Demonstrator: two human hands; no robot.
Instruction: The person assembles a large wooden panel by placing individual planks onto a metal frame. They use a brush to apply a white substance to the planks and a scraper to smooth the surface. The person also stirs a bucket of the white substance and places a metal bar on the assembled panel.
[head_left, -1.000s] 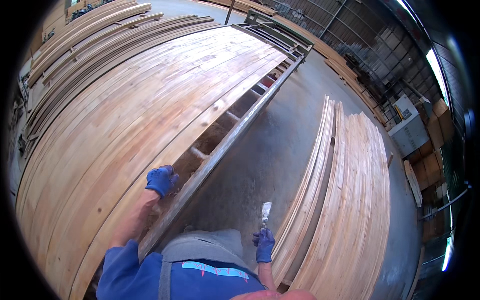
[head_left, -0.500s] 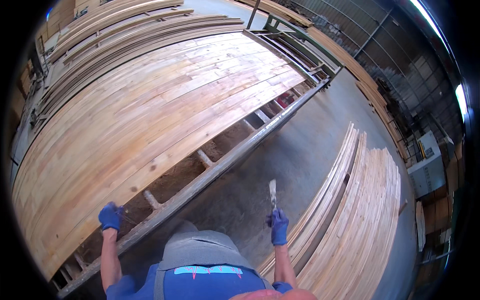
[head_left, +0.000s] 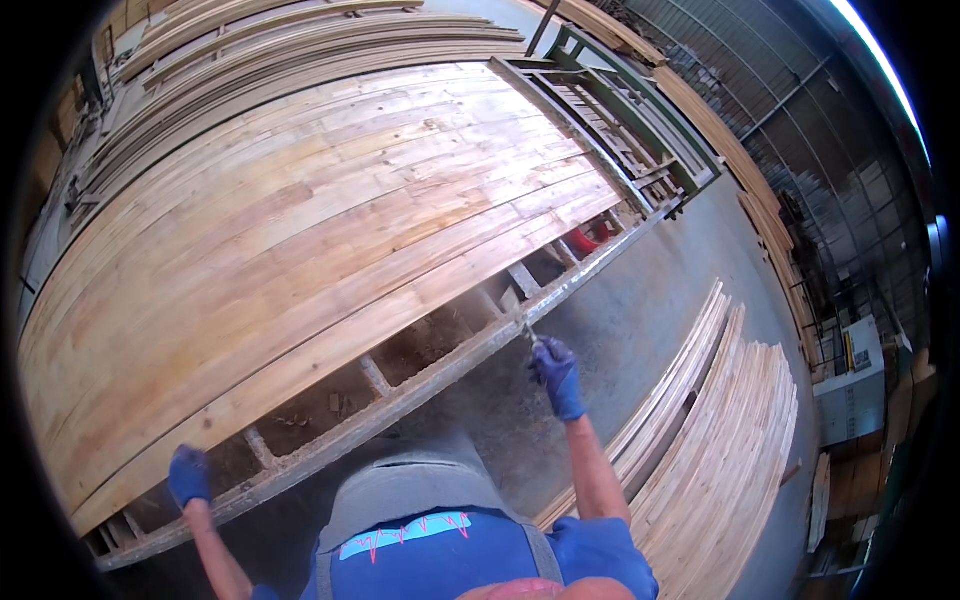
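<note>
My right hand (head_left: pixel 556 376), in a blue glove, is closed around the handle of a flat-bladed scraper (head_left: pixel 528 331). Its pale blade lies over the metal rail (head_left: pixel 455 360) along the front of the frame; whether it touches the rail I cannot tell. To the left, my gloved left hand (head_left: pixel 188 476) is curled at the near edge of a wide panel of glued wooden boards (head_left: pixel 300 230). Anything inside those fingers is hidden.
Short crossbars (head_left: pixel 376 376) span the dusty gap between panel and rail. A red object (head_left: pixel 588 238) sits in its far end. Stacked wood strips (head_left: pixel 700 440) lie on the floor at right. More boards (head_left: pixel 330 45) are piled behind the panel, beside a green metal frame (head_left: pixel 640 120).
My right hand has moved forward with the scraper, from over the floor to the rail. My left hand has shifted left and nearer along the panel's edge. The view has turned slightly.
</note>
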